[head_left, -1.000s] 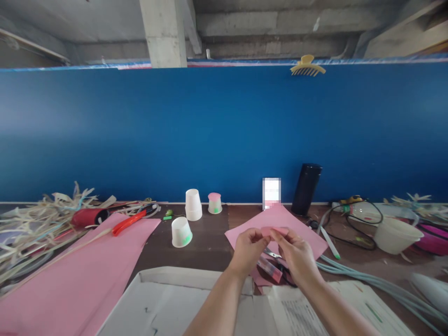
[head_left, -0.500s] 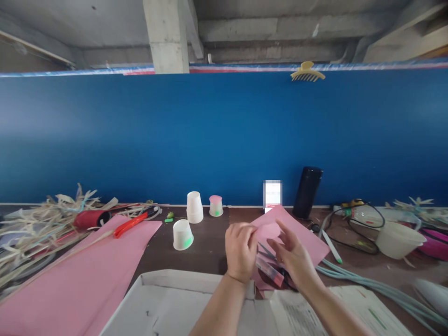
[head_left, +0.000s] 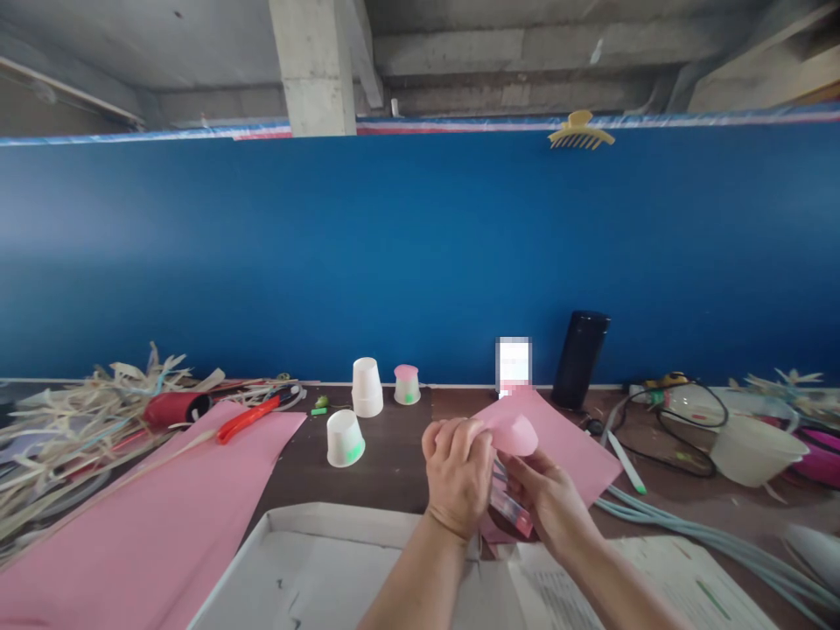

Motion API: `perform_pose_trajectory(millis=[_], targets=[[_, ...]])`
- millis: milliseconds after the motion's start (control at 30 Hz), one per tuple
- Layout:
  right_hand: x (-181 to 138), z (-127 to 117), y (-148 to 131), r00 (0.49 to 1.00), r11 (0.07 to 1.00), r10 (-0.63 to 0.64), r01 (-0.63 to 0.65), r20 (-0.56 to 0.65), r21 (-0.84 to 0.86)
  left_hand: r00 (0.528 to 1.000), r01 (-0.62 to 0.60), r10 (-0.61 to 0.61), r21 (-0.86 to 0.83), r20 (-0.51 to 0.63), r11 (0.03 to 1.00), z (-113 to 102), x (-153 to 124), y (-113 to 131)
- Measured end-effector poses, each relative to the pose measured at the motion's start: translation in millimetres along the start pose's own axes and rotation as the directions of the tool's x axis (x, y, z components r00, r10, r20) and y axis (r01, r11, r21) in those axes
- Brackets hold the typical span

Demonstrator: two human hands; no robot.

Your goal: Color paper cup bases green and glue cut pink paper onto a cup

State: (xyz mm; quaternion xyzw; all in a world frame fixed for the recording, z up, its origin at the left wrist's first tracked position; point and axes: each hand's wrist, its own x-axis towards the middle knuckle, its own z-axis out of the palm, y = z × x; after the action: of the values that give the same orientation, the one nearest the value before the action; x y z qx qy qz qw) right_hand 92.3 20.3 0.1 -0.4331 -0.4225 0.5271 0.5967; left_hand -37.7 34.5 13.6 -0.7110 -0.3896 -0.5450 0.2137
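A small rounded piece of pink paper [head_left: 515, 436] is held up between my hands. My left hand [head_left: 459, 472] is closed on its left side, the knuckles toward me. Thumb and fingers of my right hand [head_left: 548, 494] pinch near its lower right edge. Behind and below lies a larger pink sheet [head_left: 584, 446]. Under my hands, partly hidden, rests a clear and pink packet [head_left: 512, 512]. To the left stand an upturned paper cup [head_left: 342, 437] with a green mark, a stack of white cups [head_left: 366, 387], and a cup topped with pink [head_left: 407, 385].
An open white box [head_left: 315, 534] sits in front of me. At left are large pink sheets [head_left: 131, 525], red-handled pliers [head_left: 248, 420] and tangled strips [head_left: 92, 420]. A black cylinder [head_left: 581, 359], grey cable [head_left: 696, 525], marker [head_left: 626, 464] and white tub [head_left: 754, 451] are right.
My right hand's spread fingers have closed in on the paper's lower edge. The pink piece has turned and now shows a curved, rounded outline. My left hand has rolled slightly over it.
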Motion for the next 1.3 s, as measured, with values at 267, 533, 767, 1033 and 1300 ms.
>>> perform_pose_trajectory(millis=[267, 533, 767, 1033, 1300], targets=[[-7.2, 8.9, -7.4, 0.997, 0.995, 0.035, -0.041, 0.065, 0.095, 0.994, 0.059, -0.062, 0.026, 0.094, 0.998, 0.6, 2.5, 4.5], [-3.9, 10.6, -7.8, 0.995, 0.965, 0.012, -0.039, 0.104, 0.261, 0.981, 0.082, -0.072, -0.044, 0.183, 0.996, 3.7, 4.1, 15.4], [8.5, -2.3, -1.0, 0.991, 0.917, 0.129, -0.105, -0.039, 0.384, 0.959, 0.145, -0.078, -0.235, 0.273, 0.961, 5.3, 0.7, 25.0], [9.5, -6.3, -4.2, 0.991, 0.936, 0.133, -0.113, -0.036, 0.332, 0.680, 0.731, -0.592, -0.453, 0.432, 0.509, 17.3, -2.7, 8.6], [13.3, -9.4, -2.7, 0.995, 0.982, 0.075, -0.062, -0.068, 0.176, 0.542, 0.829, -0.682, -0.448, 0.491, 0.335, 17.8, 0.8, 1.3]])
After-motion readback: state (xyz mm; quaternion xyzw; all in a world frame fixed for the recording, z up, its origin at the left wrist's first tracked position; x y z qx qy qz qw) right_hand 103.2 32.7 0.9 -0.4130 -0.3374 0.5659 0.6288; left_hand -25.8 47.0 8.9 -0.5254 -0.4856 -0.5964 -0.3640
